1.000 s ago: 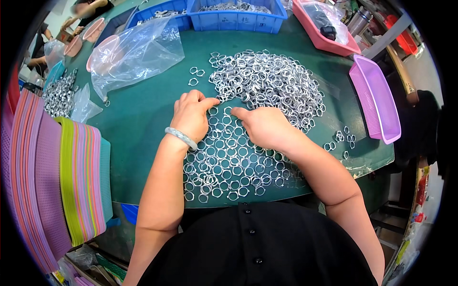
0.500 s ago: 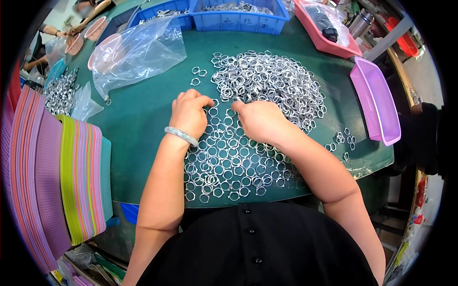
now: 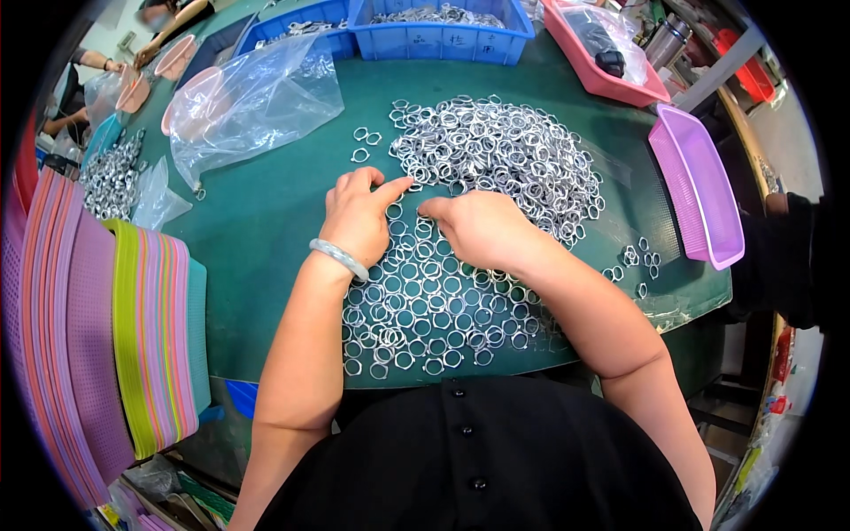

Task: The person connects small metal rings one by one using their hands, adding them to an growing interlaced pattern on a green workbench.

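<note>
Many thin silver metal rings with small lugs, like hose clamps, lie on the green tabletop. A dense pile of rings (image 3: 505,146) rises beyond my hands, and a loose, mostly flat spread of rings (image 3: 434,301) lies nearer my body. My left hand (image 3: 359,212), with a pale bangle at its wrist, reaches its index finger to rings at the pile's near left edge; its fingers are apart. Beside it, my right hand (image 3: 482,228) extends a finger to a ring at the top of the spread. Its other fingers are mostly hidden underneath.
Blue bins (image 3: 443,40) of metal parts stand at the back. A clear plastic bag (image 3: 266,102) lies far left; stacked colored baskets (image 3: 150,336) rise at left. A purple basket (image 3: 699,190) and a pink tray (image 3: 606,57) sit right. Another person's hand (image 3: 142,57) shows far left.
My left index finger has stretched right toward the pile. The tip of my right hand has shifted left and slightly nearer to me, away from the pile's edge.
</note>
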The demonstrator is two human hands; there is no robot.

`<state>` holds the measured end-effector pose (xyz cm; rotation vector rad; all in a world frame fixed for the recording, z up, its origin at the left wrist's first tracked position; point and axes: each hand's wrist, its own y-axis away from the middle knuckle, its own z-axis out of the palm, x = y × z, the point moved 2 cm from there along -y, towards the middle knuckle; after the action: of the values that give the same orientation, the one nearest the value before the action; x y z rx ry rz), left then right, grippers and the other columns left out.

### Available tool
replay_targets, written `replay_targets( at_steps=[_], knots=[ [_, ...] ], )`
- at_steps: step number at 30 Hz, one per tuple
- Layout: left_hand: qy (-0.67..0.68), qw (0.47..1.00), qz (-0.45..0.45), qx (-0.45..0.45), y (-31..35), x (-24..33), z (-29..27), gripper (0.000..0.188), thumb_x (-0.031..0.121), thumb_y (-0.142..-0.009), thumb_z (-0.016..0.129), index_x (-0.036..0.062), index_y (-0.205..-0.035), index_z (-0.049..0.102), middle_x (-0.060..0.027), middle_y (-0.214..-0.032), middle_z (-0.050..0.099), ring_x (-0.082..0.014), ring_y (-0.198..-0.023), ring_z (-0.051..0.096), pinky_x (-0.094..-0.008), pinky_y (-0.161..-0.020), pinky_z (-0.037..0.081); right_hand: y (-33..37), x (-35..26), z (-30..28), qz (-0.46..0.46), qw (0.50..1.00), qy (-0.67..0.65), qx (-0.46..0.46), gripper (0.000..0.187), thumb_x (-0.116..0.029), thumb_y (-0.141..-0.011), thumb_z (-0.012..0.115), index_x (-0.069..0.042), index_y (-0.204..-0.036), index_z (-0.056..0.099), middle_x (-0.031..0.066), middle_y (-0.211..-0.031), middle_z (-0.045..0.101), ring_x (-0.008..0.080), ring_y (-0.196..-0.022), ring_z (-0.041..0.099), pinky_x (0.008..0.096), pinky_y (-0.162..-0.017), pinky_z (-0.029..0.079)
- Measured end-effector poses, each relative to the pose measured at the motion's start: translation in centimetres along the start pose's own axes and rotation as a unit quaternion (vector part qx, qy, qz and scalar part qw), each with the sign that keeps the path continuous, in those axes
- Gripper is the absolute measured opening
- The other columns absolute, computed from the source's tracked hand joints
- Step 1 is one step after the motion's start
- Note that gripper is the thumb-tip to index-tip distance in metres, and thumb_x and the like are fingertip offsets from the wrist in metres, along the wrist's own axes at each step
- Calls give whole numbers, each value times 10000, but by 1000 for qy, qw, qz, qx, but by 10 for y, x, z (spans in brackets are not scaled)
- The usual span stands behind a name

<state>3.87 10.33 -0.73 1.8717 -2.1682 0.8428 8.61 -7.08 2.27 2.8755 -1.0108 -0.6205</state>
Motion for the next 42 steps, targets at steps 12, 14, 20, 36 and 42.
replay_targets(
  at_steps=[12, 14, 20, 36, 42],
  knots=[
    [16, 999, -16, 22, -1, -4, 0, 336, -55, -764, 542, 127, -977, 727, -94, -1025, 584, -297, -1045, 520, -401, -936, 391, -6, -9, -5, 58, 998, 15, -16, 384, -151, -886, 526, -115, -1268, 538, 188, -845, 679, 364, -834, 662, 472, -748, 512],
    [0, 1000, -10, 29, -2, -2, -2, 275, -60, -795, 537, 97, -940, 710, -99, -1011, 598, -307, -1014, 539, -398, -905, 421, -4, -3, -2, 48, 999, 8, -5, 384, -151, -886, 524, -127, -1269, 544, 184, -845, 680, 364, -836, 662, 471, -747, 512],
    [5, 999, -15, 37, -4, -3, -2, 267, -62, -794, 536, 75, -959, 697, -107, -984, 603, -315, -987, 544, -398, -894, 425, -6, -2, -7, 83, 995, -20, 48, 434, -146, -884, 538, -85, -1311, 496, 200, -879, 679, 379, -843, 658, 476, -757, 509],
    [11, 1000, -10, 25, -4, 0, 7, 342, 104, -826, 661, 127, -1167, 651, -111, -1054, 571, -303, -1020, 515, -396, -921, 412, -4, -10, -3, 59, 998, 21, -25, 468, -104, -840, 523, -140, -1306, 518, 170, -859, 685, 347, -824, 671, 456, -722, 527],
    [23, 999, -4, 33, -3, -1, 5, 317, 72, -767, 713, 113, -1079, 676, -105, -1026, 570, -305, -998, 523, -389, -900, 427, -4, -4, -5, 38, 999, 6, 28, 390, -78, -817, 520, -128, -1192, 616, 165, -871, 687, 334, -844, 675, 447, -718, 531]
  ],
)
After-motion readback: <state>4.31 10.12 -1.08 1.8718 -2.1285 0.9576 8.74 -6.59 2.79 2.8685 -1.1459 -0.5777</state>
